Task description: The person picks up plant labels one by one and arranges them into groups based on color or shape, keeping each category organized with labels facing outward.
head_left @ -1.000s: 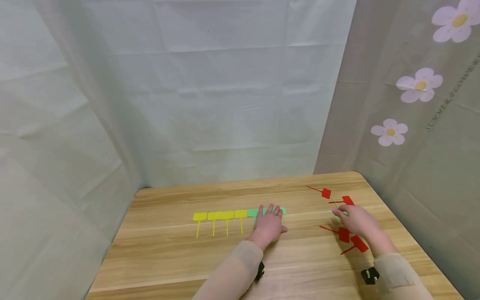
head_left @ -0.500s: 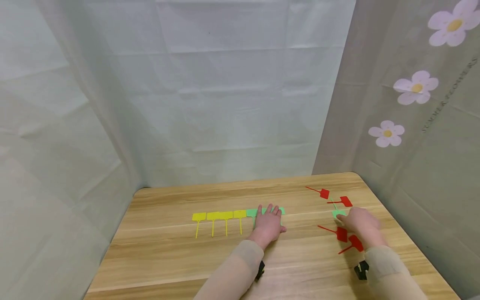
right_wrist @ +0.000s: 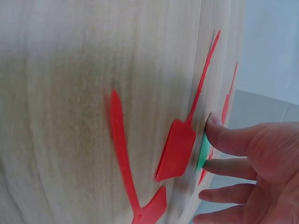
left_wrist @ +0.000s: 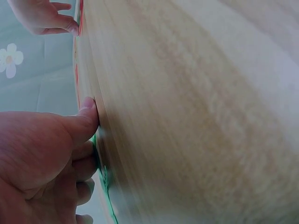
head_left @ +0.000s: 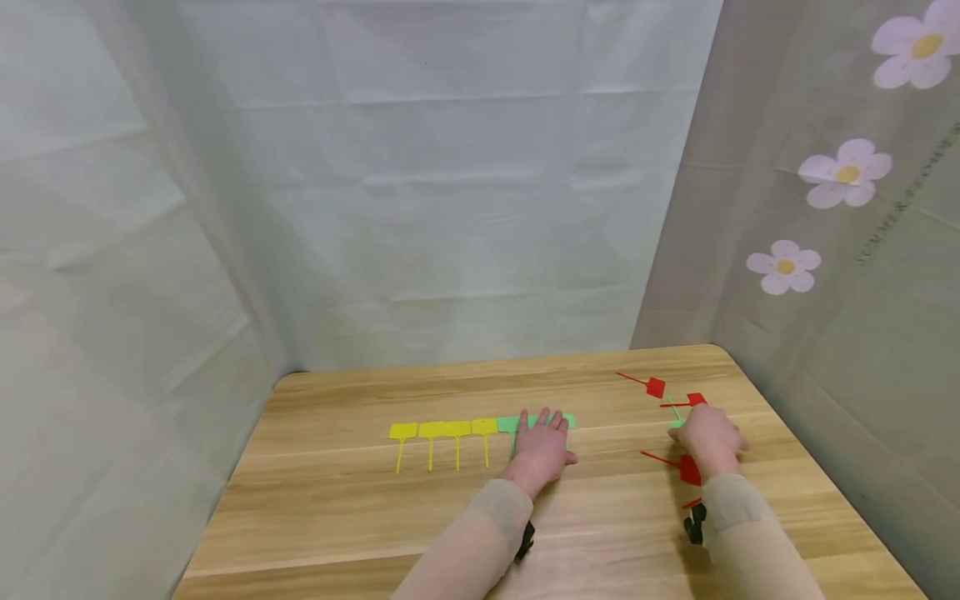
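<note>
My left hand (head_left: 542, 450) rests with spread fingers on a row of green cable tie tags (head_left: 510, 424), partly hiding them. Yellow cable tie tags (head_left: 402, 431) continue this row to the left, straps pointing toward me. At the right, my right hand (head_left: 711, 437) is over a single green cable tie tag (right_wrist: 204, 151). Its thumb and index finger pinch the tag's plate at opposite edges, and the other fingers stick out straight. The green tag's thin strap points away from me.
Several red cable tie tags lie around the right hand: one farther back (head_left: 656, 387), one just behind the hand (head_left: 696, 399), others nearer me (right_wrist: 177, 151). The wooden table (head_left: 337, 517) meets pale cloth walls (head_left: 480, 208) at the back and sides.
My right hand has turned and shifted over the green tag, its thumb and index finger coming to the plate's edges. The left hand has stayed on the row.
</note>
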{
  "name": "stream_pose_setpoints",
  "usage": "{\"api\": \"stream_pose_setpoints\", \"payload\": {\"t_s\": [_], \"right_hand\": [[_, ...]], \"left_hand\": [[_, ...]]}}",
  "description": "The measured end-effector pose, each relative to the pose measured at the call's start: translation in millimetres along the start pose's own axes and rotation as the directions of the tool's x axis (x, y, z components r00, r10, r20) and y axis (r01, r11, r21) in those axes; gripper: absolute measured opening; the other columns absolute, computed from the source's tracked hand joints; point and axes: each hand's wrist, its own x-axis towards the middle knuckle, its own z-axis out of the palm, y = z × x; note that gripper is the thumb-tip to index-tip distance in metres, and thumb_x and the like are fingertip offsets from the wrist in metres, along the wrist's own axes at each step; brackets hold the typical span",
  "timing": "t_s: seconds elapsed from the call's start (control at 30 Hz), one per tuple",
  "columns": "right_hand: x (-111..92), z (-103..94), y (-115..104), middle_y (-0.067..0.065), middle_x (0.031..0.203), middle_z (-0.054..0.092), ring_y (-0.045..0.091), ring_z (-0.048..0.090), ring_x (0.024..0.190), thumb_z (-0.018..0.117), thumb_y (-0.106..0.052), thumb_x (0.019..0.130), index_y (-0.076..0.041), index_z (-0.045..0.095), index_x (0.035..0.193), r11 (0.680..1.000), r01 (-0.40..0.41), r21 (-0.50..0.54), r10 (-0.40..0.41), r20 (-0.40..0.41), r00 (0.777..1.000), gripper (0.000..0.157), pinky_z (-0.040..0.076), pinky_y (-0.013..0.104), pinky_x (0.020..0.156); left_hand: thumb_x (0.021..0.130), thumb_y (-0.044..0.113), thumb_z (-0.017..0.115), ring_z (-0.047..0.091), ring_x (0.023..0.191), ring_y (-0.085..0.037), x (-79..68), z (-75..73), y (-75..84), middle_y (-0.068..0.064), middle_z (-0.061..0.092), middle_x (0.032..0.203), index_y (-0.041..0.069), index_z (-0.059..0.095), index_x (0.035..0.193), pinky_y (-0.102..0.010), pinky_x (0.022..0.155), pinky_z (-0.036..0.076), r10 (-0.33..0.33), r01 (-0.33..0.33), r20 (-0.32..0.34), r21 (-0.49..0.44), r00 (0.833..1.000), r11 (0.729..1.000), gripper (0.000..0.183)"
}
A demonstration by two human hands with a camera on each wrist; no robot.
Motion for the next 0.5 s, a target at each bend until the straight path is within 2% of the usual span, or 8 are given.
{"api": "stream_pose_setpoints", "payload": {"t_s": [0.2,0.5], "right_hand": [[3.1,2.0,-3.4,0.040,0.112,0.055,0.062,0.051,0.099,0.076,-0.029,0.084,0.011,0.061,0.113,1.000,-0.010,0.018,0.011,-0.019,1.000,0.052,0.036,0.081,0.085],[4.8,0.0,2.3,0.042,0.123,0.048,0.068,0.038,0.114,0.075,-0.035,0.085,0.013,0.055,0.122,0.994,-0.087,0.067,0.083,0.048,0.995,0.064,0.026,0.084,0.092]], "left_hand": [[0.093,0.060,0.054,0.018,0.151,-0.017,1.1,-1.2,-0.3,0.007,0.029,0.161,0.021,0.038,0.155,-0.052,0.121,0.014,-0.012,0.012,0.000,-0.001,1.000,1.000,0.075],[0.093,0.060,0.055,0.021,0.150,-0.017,1.3,-1.3,2.8,0.007,0.031,0.161,0.020,0.039,0.154,-0.052,0.120,0.015,-0.001,0.001,0.001,0.017,1.000,1.000,0.074]]}}
